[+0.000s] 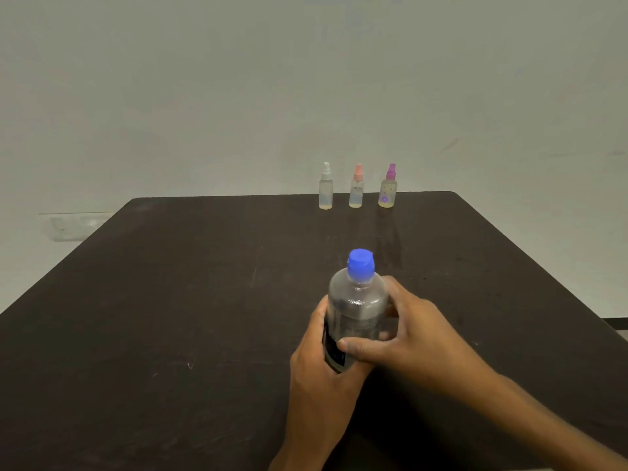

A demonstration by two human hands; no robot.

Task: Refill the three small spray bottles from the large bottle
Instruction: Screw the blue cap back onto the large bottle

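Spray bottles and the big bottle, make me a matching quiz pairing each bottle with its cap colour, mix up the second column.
Column one:
1. left spray bottle
2. middle spray bottle
3. right spray bottle
4. large bottle, held by both hands

Column two:
A. purple
B. blue
C. white
D. pink

Pairs: 1-C, 2-D, 3-A, 4-B

The dark label [334,348] on the large bottle [356,311] is too blurred to read.
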